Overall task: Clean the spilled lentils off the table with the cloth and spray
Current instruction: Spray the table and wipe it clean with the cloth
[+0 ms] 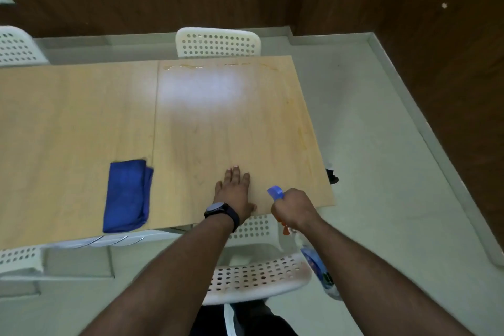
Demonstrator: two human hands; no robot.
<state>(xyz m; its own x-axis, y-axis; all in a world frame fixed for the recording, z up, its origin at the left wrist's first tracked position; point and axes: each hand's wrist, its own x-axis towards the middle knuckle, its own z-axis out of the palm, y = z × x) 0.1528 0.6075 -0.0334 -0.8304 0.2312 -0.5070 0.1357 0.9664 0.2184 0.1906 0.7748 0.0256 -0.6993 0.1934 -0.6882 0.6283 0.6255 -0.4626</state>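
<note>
Overspray is my worry: my right hand (293, 207) is clamped around the spray bottle (319, 267) at the table's (81, 117) near right corner, nozzle aimed inward, and a pull here could wet my left hand (236, 194), lying flat with fingers straight near the front edge. The cloth (126, 195) sits folded by the front edge, well left of both hands. Faint residue (212, 66) lines the far edge; I can't make out lentils.

My left hand (235, 194) flat, fingers straight toward 12 o'clock, palm down, my right hand (294, 207) fisted, curled tight, both forearms extended forward
</note>
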